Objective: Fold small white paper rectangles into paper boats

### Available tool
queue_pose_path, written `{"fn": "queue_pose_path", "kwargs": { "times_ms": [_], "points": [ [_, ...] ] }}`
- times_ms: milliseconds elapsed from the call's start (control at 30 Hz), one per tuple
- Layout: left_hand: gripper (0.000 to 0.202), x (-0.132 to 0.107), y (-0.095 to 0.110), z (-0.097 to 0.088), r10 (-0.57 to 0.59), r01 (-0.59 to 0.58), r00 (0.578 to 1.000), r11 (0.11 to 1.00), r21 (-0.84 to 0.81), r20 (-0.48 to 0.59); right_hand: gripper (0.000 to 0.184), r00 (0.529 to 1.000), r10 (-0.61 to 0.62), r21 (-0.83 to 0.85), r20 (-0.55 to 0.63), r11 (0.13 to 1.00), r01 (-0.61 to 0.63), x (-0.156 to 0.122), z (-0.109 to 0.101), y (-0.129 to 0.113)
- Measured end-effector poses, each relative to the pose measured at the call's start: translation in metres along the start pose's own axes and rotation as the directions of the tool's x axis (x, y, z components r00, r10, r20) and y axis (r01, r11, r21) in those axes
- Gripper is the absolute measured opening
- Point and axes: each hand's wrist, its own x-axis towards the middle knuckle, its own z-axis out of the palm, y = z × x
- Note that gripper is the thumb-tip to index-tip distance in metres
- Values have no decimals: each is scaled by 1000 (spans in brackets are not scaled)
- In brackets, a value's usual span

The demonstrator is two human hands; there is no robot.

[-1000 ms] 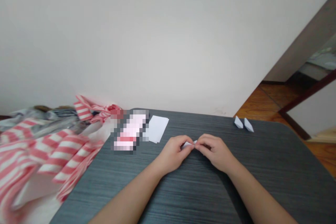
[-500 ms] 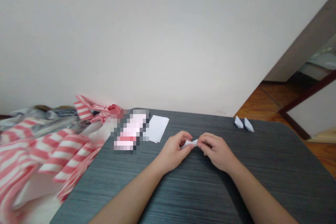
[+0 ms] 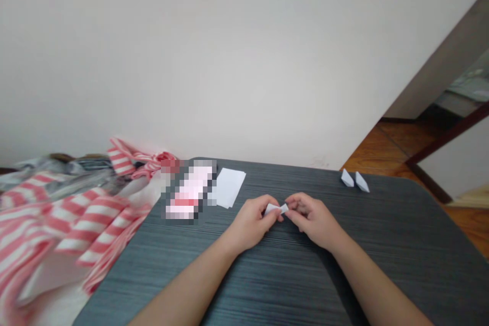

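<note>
A small piece of folded white paper [image 3: 272,209] is held between my two hands over the dark table [image 3: 244,275]. My left hand [image 3: 252,221] pinches it from the left, its thumb across the front. At the paper's right end, the thumb and fingertips of my right hand [image 3: 314,219] close on a small turned-up tip. Part of the paper is hidden by my fingers. Two folded white paper pieces with pointed ends, a left one [image 3: 347,178] and a right one [image 3: 361,182], lie near the table's far right edge.
Flat white paper sheets [image 3: 231,187] lie left of my hands, beside a pixelated pinkish object [image 3: 193,186]. Red-and-white striped cloth [image 3: 91,221] is heaped left of the table. A pale wall [image 3: 244,61] rises behind; wooden floor [image 3: 369,150] shows at right.
The folded paper has tilted, showing more of its face between my hands. My right fingers have loosened and shifted slightly; my left hand has hardly moved.
</note>
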Motion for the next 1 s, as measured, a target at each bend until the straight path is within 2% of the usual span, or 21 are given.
{"fn": "queue_pose_path", "kwargs": {
  "times_ms": [67, 233, 567, 800, 1000],
  "points": [
    [22, 0, 1, 0, -4, 4, 1000, 1000, -10, 4, 9, 999, 20, -44, 47, 999, -18, 0, -1, -2],
    [21, 0, 2, -1, -33, 33, 999, 999, -30, 11, 17, 997, 39, -124, 66, 992, -31, 0, -4, -9],
    [24, 0, 6, -1, -4, 10, 998, 996, -94, 62, 17, 990, -113, -159, 88, 979, 126, 0, -8, -15],
    [24, 0, 7, -4, 10, -7, 997, 999, -37, 74, 15, 993, -72, -145, 98, 986, 86, -1, -7, -13],
    [23, 0, 4, -1, -7, 12, 998, 997, -75, 70, 16, 993, -91, -160, 80, 982, 103, -1, -9, -16]
  ]
}}
